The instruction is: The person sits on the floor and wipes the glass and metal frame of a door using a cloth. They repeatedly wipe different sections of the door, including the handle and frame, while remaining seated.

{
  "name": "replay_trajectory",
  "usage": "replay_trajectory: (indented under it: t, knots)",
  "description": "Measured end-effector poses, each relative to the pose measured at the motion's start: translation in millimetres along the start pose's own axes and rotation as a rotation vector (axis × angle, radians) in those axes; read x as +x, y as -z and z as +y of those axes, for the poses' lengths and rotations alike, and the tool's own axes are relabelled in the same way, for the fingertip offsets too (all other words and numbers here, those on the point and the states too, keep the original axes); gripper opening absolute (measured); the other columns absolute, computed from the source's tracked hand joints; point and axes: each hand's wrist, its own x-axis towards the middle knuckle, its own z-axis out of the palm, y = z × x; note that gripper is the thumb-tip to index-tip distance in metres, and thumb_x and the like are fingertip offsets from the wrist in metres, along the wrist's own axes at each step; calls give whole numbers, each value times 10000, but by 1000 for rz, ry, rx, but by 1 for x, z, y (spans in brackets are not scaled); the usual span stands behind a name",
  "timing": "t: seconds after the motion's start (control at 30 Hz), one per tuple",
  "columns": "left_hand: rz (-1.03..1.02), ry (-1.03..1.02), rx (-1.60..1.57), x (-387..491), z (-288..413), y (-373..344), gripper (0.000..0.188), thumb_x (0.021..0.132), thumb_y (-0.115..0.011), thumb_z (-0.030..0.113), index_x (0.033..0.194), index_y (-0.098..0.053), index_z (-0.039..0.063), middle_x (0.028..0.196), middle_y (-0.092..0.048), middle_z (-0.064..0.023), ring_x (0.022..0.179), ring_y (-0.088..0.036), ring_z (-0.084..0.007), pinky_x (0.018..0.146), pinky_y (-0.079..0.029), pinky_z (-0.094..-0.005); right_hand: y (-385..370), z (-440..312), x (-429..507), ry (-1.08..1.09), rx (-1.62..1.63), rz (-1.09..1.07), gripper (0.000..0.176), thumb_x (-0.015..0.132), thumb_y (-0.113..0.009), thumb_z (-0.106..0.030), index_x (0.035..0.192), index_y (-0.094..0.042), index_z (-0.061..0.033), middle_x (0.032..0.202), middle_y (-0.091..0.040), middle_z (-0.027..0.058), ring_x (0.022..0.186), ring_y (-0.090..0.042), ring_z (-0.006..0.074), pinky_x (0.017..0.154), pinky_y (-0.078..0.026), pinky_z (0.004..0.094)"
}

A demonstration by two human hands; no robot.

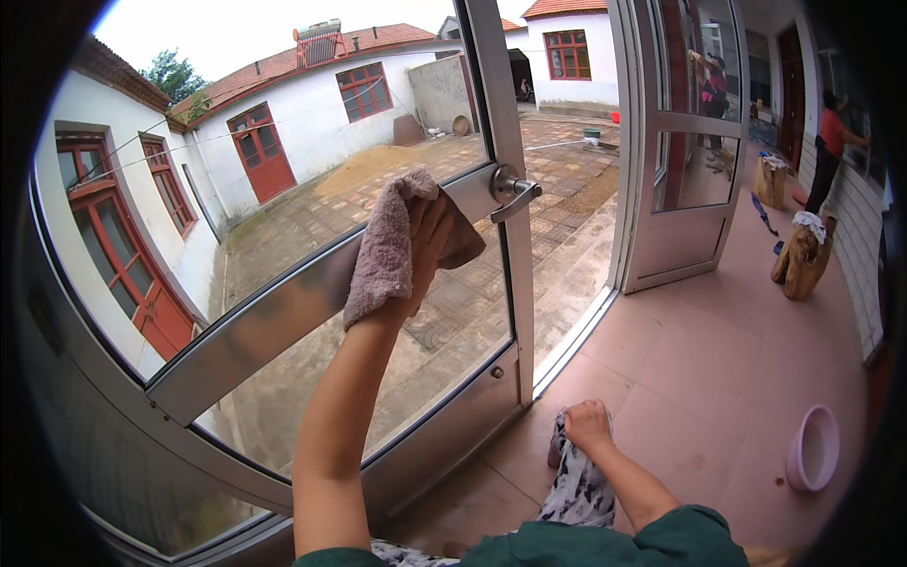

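My left hand (425,244) is pressing a greyish-pink terry cloth (386,244) to the metal middle rail (241,329) of a glazed door. Part of the cloth is folded over the back of the hand, and a darker flap spreads to the right. Just right of the cloth, a metal lever handle (516,193) sticks out from the door's edge stile. Lower down, my right hand (588,423) rests on my bent knee, fingers curled over the black-and-white patterned trousers (577,489). Nothing else shows in that hand.
A pink basin (813,448) stands on the tiled floor at right. Another door leaf (680,244) stands beyond the doorway. Behind it are wooden stumps (802,262) with cloths on top. A person (830,142) reaches to a window. Outside lies a paved courtyard (553,170).
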Motion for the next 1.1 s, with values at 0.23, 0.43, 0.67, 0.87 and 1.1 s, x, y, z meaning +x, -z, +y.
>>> replay_trajectory:
  t: [0.23,0.43,0.67,0.87,1.1]
  knots:
    - [27,85,51,-115,-51,60,571,881,-637,359,1391,-510,135,1543,-363,-70,1474,-230,-317,1216,-129,-535,-10,-8,-4,67,1,-22,153,828,-609,-219,767,-725,-141,834,-701,52,932,-628,219,965,-373,447]
    - [40,298,111,-225,-96,86,713,784,-755,341,1408,-487,124,1550,-338,-135,1442,-255,-412,1187,-181,-566,-6,-17,-4,126,-2,-17,121,799,-628,-204,787,-720,-126,885,-698,55,1004,-613,224,997,-361,481]
    - [-53,659,372,-322,-94,94,679,822,-603,232,1448,-416,48,1562,-292,-191,1446,-225,-436,1148,-156,-600,-7,-21,-3,129,-3,-22,152,828,-612,-217,807,-721,-114,905,-698,47,1022,-609,231,1025,-350,511]
    - [-133,886,326,-357,-24,53,744,778,-547,171,1460,-340,-40,1567,-238,-242,1453,-167,-456,1145,-138,-580,-10,-24,0,124,-23,-64,161,831,-608,-218,795,-721,-110,898,-698,55,1020,-608,234,1039,-345,514]
    - [167,921,-345,-387,103,-22,617,889,-562,148,1451,-363,-11,1467,-418,-229,1378,-349,-442,1141,-275,-509,-14,-26,1,153,-24,-47,173,829,-601,-217,766,-716,-105,860,-700,73,996,-614,240,1026,-352,520]
